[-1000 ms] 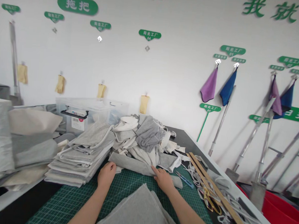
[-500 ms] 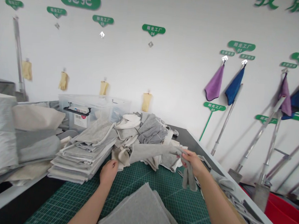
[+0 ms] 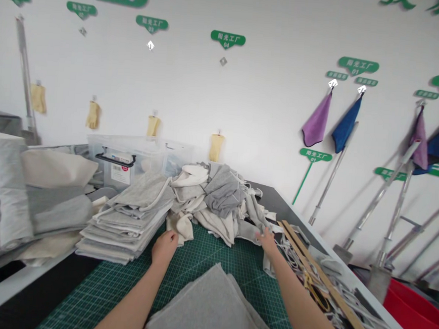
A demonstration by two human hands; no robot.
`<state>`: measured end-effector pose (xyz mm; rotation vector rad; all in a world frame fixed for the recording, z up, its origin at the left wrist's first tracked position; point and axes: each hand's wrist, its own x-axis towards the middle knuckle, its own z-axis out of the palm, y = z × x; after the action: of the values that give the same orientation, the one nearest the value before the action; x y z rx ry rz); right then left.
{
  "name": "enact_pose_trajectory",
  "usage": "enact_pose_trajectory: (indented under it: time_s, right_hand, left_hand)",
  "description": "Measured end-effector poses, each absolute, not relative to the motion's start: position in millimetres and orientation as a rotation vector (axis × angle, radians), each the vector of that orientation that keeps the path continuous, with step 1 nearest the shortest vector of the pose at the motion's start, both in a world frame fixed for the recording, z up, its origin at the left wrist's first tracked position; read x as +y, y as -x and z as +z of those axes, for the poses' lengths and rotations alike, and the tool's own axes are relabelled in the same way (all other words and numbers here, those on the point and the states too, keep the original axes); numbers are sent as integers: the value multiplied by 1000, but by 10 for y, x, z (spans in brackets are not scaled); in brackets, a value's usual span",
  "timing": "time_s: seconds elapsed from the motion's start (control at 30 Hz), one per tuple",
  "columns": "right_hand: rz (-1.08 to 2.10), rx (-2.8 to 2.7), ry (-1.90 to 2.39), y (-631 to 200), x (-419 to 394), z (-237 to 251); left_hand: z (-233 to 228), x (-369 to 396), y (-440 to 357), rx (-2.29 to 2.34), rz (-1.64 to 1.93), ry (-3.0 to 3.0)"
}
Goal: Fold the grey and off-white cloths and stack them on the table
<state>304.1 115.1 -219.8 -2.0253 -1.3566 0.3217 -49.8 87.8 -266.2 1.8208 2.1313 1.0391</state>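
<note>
My left hand [image 3: 164,246] is closed, its fingers curled in, beside a beige cloth scrap [image 3: 183,228] and the stack of folded grey cloths [image 3: 126,228]. Whether it holds anything is hidden. My right hand [image 3: 267,244] reaches to the right side of the heap of grey and white scraps [image 3: 223,189]. Its thumb and fingers look apart, close to a long grey cloth strip [image 3: 256,211] lying on the heap. Nearest my body, a pile of flat grey cloth pieces [image 3: 214,303] lies on the green cutting mat [image 3: 199,255].
Wooden strips [image 3: 320,270] and tangled pale cords [image 3: 292,253] lie along the right table edge. Behind the stack stands a clear plastic box [image 3: 149,155]. More folded cloth [image 3: 58,189] is piled at left. A red bucket [image 3: 415,305] stands beyond the table.
The right hand has moved left and away from me; the grey strip it held stretched out has dropped onto the heap. Wooden strips show at right. The left hand has hardly moved.
</note>
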Motion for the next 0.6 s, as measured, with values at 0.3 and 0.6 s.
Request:
enact_pose_trajectory:
  time_s: [0.3,0.6]
  right_hand:
    - [557,-1874,1858,-2751,21,-2287]
    - [549,-1916,2124,-2587,-1139,-2342]
  left_hand:
    - [-2624,823,528,2068,1099,-1738]
    - [-2581,527,382,1677,1175,-1724]
